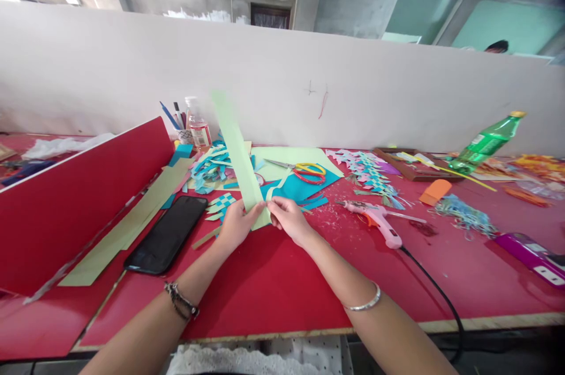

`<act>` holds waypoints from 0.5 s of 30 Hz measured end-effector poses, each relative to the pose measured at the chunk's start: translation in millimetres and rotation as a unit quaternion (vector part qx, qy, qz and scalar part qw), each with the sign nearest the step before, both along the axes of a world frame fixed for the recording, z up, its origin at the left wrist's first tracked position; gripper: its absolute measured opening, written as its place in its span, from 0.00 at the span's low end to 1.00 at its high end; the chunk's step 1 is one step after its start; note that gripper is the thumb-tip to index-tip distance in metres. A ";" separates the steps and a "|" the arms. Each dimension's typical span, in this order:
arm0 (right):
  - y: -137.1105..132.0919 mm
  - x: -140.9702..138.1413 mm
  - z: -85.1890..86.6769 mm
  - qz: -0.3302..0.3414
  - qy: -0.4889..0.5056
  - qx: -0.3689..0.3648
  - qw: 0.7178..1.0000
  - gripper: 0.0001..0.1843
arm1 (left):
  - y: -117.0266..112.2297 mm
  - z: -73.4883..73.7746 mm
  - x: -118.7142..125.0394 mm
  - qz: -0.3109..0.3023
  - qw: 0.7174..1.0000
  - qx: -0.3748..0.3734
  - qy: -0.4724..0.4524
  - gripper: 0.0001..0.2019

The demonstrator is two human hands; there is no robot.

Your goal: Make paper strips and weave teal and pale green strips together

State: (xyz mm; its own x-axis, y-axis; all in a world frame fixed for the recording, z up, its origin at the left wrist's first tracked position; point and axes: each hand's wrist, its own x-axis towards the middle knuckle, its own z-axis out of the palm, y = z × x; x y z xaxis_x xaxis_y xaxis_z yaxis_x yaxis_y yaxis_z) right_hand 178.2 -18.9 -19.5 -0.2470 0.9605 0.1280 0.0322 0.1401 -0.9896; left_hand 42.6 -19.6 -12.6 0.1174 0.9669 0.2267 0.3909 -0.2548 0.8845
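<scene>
A long pale green paper strip (pixel 241 157) rises at a slant above the red table, its far end blurred. My left hand (pixel 241 223) pinches it near its lower end. Right beside it, my right hand (pixel 286 217) pinches a narrow pale green strip (pixel 279 183) at the edge of the wide one; whether the two are joined there I cannot tell. Behind my hands, scissors (pixel 304 172) with yellow and red handles lie on blue paper (pixel 291 188). A woven blue and green paper piece (pixel 225 204) lies by my left hand.
A black phone (pixel 168 235) and long paper strips (pixel 132 216) lie at left beside a red upright divider (pixel 83 198). At right are a pink glue gun (pixel 375 219) with a black cord, a tilted green bottle (pixel 489 140) and a purple power strip (pixel 532 256). Blue paper scraps (pixel 212 166) pile behind.
</scene>
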 end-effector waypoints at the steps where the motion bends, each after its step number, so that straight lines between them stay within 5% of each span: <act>1: 0.4 -0.1 -0.7 -0.002 0.000 0.002 1.000 0.17 | 0.0 0.1 -0.1 0.011 1.000 0.002 0.002 0.18; 8: 1.3 -1.1 -1.6 -0.046 0.033 -0.006 0.998 0.16 | 1.3 -2.7 0.2 -0.038 0.999 -0.020 0.016 0.18; 15: 0.6 -0.7 -1.0 -0.008 0.016 -0.019 1.000 0.15 | 0.4 0.5 -0.7 -0.035 0.999 -0.013 0.027 0.18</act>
State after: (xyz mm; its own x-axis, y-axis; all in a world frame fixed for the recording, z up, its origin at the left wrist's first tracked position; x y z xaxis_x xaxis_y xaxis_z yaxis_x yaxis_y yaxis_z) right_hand 177.5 -18.2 -20.4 -0.2277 0.9687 0.0986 0.0017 0.1016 -0.9948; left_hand 41.9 -19.2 -12.1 0.1958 0.9616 0.1924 0.4203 -0.2596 0.8695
